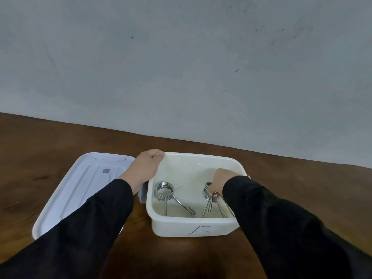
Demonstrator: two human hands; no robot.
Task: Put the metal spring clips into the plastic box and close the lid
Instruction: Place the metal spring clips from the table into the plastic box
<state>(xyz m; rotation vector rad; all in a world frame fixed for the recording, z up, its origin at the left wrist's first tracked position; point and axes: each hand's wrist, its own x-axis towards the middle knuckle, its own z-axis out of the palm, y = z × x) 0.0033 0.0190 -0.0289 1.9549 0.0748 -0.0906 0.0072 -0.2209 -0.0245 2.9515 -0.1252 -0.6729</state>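
A white plastic box [193, 226] stands open on the table, a blue mark on its front wall. Inside on the left lies one metal spring clip [167, 193], coil up, handles pointing toward me. My right hand [221, 180] is down inside the box at the right, fingers closed around the coil of a second spring clip [209, 200], whose handles splay toward the front wall. My left hand [145, 168] grips the box's far-left rim, thumb over the edge. The white lid [80, 190] lies flat on the table, left of the box.
The brown wooden table [291, 188] runs back to a grey wall [181, 67]. My black sleeves cross the near part of the table and cover the lid's near corner.
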